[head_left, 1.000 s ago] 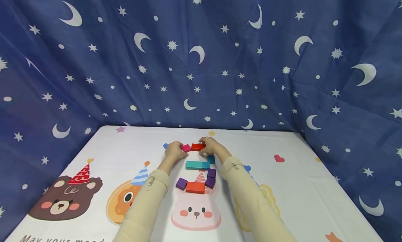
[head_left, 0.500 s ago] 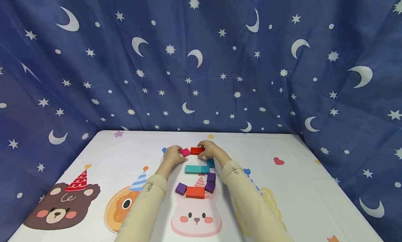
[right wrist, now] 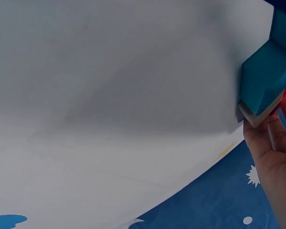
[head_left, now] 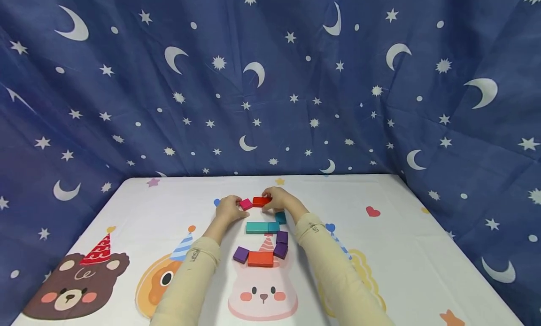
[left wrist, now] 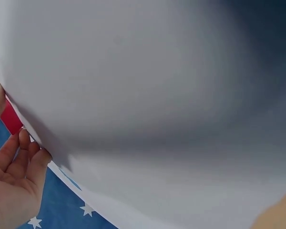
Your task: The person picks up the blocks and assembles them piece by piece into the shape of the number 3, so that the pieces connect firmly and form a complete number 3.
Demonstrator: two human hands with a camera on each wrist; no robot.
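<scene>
In the head view, my left hand (head_left: pixel 228 210) is at the left side of a small pink block (head_left: pixel 246 204). Its fingers touch the block's outer end, with the thumb on the near side. My right hand (head_left: pixel 282 199) grips the right end of a red block (head_left: pixel 259 202), fingers behind and thumb in front. Pink and red blocks lie almost end to end. Just below the right hand sits a dark teal block (head_left: pixel 281 217). The right wrist view shows teal (right wrist: pixel 264 76) with a greyish piece (right wrist: pixel 260 114) at its end, by my fingertips.
Nearer me are a long teal block (head_left: pixel 257 228) with a shorter one (head_left: pixel 274 228) beside it, several purple blocks (head_left: pixel 241 254) and an orange-red block (head_left: pixel 260 259). They stand on a white table cover (head_left: pixel 405 251) printed with cartoon animals. A blue starry curtain (head_left: pixel 270 105) hangs behind.
The head view has shifted slightly. Both hands stay at the pink and red blocks, and the arrangement of blocks looks nearly the same.
</scene>
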